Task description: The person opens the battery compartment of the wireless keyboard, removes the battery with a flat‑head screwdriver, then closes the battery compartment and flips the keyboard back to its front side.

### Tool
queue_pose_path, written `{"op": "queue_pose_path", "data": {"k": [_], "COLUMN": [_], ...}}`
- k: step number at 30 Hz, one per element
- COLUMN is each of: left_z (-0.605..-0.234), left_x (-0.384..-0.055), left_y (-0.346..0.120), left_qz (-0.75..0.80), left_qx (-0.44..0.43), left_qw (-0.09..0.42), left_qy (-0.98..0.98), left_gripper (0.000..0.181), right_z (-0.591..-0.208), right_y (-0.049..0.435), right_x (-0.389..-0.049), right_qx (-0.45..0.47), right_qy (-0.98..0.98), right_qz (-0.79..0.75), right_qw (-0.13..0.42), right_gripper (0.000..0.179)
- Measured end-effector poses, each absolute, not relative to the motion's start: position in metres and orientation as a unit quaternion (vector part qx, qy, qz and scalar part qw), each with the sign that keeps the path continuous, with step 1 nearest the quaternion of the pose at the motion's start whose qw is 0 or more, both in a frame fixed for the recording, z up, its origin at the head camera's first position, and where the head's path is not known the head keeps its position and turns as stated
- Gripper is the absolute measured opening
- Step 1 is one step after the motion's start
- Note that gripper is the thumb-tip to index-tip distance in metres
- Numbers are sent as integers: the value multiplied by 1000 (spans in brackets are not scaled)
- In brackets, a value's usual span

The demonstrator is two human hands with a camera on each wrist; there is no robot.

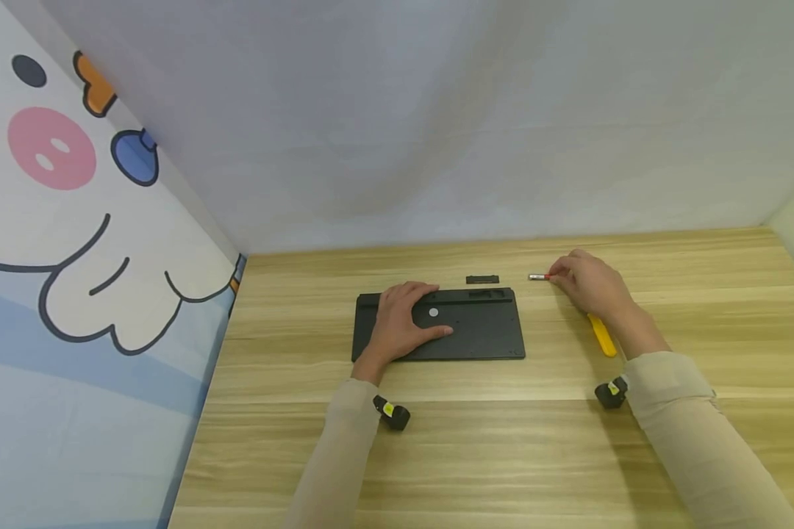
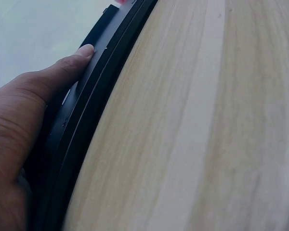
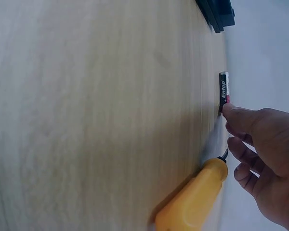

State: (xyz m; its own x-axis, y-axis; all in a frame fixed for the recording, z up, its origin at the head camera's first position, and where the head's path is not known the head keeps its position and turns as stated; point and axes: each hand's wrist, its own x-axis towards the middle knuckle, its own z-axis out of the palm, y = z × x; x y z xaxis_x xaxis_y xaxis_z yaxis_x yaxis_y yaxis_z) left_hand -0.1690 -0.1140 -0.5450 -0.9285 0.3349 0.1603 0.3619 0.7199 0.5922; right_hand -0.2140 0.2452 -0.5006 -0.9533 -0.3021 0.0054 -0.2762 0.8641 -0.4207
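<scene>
A black keyboard (image 1: pixel 479 330) lies underside up on the table, a small battery slot (image 1: pixel 486 294) open near its far right edge. My left hand (image 1: pixel 400 323) rests on its left half, thumb extended over the surface and fingers by the far edge. In the left wrist view the thumb lies on the keyboard (image 2: pixel 98 62); the other fingers are hidden. To the right, my right hand (image 1: pixel 589 283) pinches a small battery (image 3: pixel 224 86) by its red end between thumb and finger, close to the tabletop.
Just beyond the keyboard lies its small black battery cover (image 1: pixel 481 279). A screwdriver with a yellow handle (image 1: pixel 602 336) lies under and beside my right hand. The wooden table (image 1: pixel 490 455) meets a pale curtain (image 1: pixel 437 147) at the back, and a cartoon-printed panel (image 1: pixel 106 294) stands on the left.
</scene>
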Motion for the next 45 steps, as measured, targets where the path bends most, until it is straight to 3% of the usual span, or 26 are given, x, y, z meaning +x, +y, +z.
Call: {"op": "queue_pose_path", "data": {"k": [21,35,45], "left_z": [-544,-547,-546], "left_x": [-167,-169,-168], "left_y": [-114,-114,-115], "left_qz": [-328,-326,-329], "left_qx": [-186,-192,-192], "left_qw": [13,24,28], "left_qy": [-926,-925,-924], "left_gripper": [79,78,78], "right_z": [-493,-488,-487], "right_y": [237,208,178], "right_x": [-210,-211,-218], "right_qx": [-138,-177,-204], "right_qy": [964,961,957], "right_qz": [-226,-214,-203], "right_qw": [40,16,29], "right_gripper": [21,19,19]}}
